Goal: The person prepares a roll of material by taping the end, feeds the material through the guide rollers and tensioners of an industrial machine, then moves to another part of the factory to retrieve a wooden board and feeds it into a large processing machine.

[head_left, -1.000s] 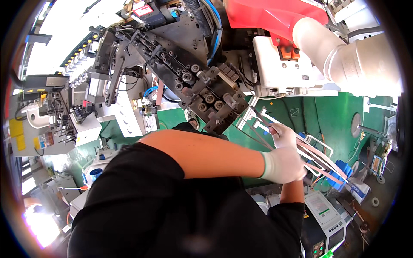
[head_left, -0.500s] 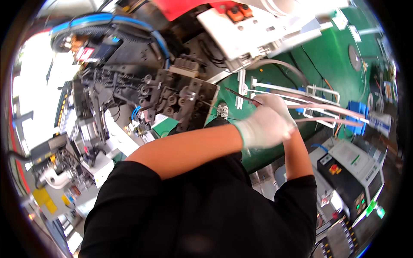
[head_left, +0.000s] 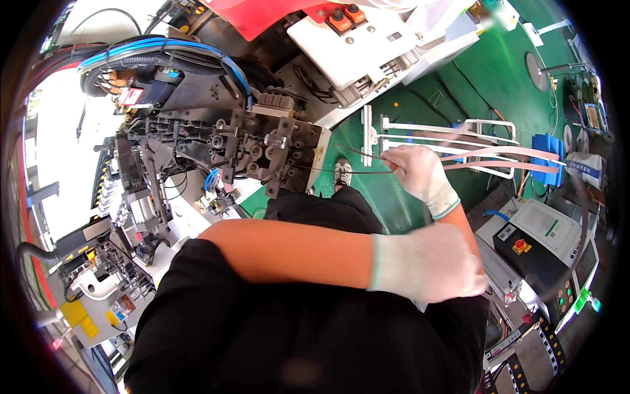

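Observation:
My left hand (head_left: pixel 430 264), in a white knit glove, is closed at the lower right, its forearm crossing my body. A blurred dark strip (head_left: pixel 583 220) curves from beside that fist up the right side. The fist seems to hold its end. Above it, my right hand (head_left: pixel 420 172), gloved too, has its fingers closed on a slim dark pointed tool (head_left: pixel 357 152); its exact kind is unclear. A thin dark strand (head_left: pixel 341 171) runs from the metal machine head (head_left: pixel 279 148) to the right fingers. Pinkish strips (head_left: pixel 499 152) lead from behind that hand toward a blue holder (head_left: pixel 545 161).
A white rod rack (head_left: pixel 374 134) stands over the green floor (head_left: pixel 394 210). At the top is a white box (head_left: pixel 354 49) with orange buttons. Blue hoses (head_left: pixel 177 44) arch over machinery at left. A control box (head_left: pixel 518 246) with a red knob stands at lower right.
My left hand has moved down and right, away from my right hand, which it overlapped before. The right hand stays near the rack, now plainly seen. A dark strip now curves at the right.

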A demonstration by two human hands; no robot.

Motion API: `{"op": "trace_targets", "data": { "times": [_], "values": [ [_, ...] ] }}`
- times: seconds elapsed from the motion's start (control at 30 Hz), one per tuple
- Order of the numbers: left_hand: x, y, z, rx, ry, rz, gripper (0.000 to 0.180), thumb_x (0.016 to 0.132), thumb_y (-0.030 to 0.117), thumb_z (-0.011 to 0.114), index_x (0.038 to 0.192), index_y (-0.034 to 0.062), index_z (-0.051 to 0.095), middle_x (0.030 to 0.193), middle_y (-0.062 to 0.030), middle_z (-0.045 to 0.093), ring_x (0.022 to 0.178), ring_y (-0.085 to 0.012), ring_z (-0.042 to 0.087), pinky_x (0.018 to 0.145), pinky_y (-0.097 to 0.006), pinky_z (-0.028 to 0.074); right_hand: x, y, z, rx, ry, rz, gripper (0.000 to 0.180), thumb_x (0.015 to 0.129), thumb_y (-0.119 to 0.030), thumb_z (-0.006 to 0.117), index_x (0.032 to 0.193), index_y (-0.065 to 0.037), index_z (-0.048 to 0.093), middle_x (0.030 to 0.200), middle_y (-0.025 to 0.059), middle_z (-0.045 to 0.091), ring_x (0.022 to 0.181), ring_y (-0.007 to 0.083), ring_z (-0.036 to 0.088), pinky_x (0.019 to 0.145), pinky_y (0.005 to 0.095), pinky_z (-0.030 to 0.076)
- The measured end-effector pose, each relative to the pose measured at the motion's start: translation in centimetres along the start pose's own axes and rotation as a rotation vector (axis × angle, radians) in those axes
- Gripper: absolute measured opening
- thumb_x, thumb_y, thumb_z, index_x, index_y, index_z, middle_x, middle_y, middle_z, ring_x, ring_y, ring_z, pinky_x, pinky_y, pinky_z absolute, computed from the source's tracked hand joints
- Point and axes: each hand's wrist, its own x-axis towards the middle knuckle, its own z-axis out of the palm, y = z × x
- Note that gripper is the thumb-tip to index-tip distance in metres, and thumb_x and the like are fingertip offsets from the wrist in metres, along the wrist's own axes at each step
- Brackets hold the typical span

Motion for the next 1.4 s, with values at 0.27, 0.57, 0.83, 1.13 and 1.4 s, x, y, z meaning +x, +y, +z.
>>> {"op": "trace_targets", "data": {
  "times": [0.27, 0.57, 0.83, 1.13, 1.4],
  "values": [
    [-16.0, 2.9, -8.2, 0.227, 0.176, -0.446, 0.035, 0.079, 0.011, 0.071, 0.113, 0.0114, 0.07, 0.064, -0.0008, 0.056, 0.058, -0.0226, 0.061, 0.055, -0.035, 0.049, 4.5, -3.2, 2.6, -0.133, -0.173, -0.099, 0.01, 0.086, -0.015, 0.061, 0.091, -0.013, 0.069, 0.078, 0.0074, 0.068, 0.08, 0.0317, 0.07, 0.072, 0.0447, 0.056],
    [-29.4, 9.2, -5.3, 0.488, 0.874, -0.966, 0.028, 0.084, -0.006, 0.055, 0.109, -0.0029, 0.067, 0.081, -0.0083, 0.066, 0.062, -0.0182, 0.062, 0.059, -0.03, 0.05, 7.7, -7.3, 6.3, -0.229, -0.244, 0.017, 0.014, 0.092, -0.017, 0.058, 0.103, -0.014, 0.066, 0.086, 0.0093, 0.068, 0.082, 0.0341, 0.069, 0.071, 0.0475, 0.054],
    [-36.2, 9.7, -0.9, 0.325, 1.07, -1.298, 0.02, 0.088, -0.003, 0.062, 0.106, -0.0021, 0.07, 0.068, -0.0074, 0.063, 0.057, -0.0194, 0.062, 0.057, -0.031, 0.049, 7.9, -8.6, 7.0, -0.21, -0.178, -0.027, 0.019, 0.087, -0.016, 0.065, 0.106, -0.013, 0.066, 0.084, 0.0084, 0.067, 0.08, 0.034, 0.067, 0.07, 0.0485, 0.052],
    [-39.1, 5.0, 3.5, -0.517, 1.18, -1.511, 0.024, 0.103, 0.009, 0.052, 0.119, -0.0061, 0.062, 0.071, 0.0017, 0.054, 0.058, -0.0043, 0.047, 0.054, -0.022, 0.04, 7.1, -6.4, 1.0, -0.093, -0.251, 0.052, 0.048, 0.083, -0.025, 0.077, 0.123, -0.001, 0.065, 0.105, 0.0201, 0.072, 0.098, 0.0398, 0.067, 0.089, 0.0471, 0.052],
    [-42.6, 0.6, 6.3, -0.971, 1.168, -1.613, 0.03, 0.106, 0.019, 0.053, 0.127, -0.0004, 0.061, 0.08, -0.001, 0.059, 0.07, -0.0083, 0.054, 0.066, -0.024, 0.046, 5.3, -4.7, 2.1, -0.097, -0.159, 0.077, 0.014, 0.083, -0.007, 0.063, 0.096, -0.01, 0.069, 0.08, 0.0107, 0.068, 0.076, 0.0344, 0.067, 0.069, 0.0456, 0.053]
  ]
}}
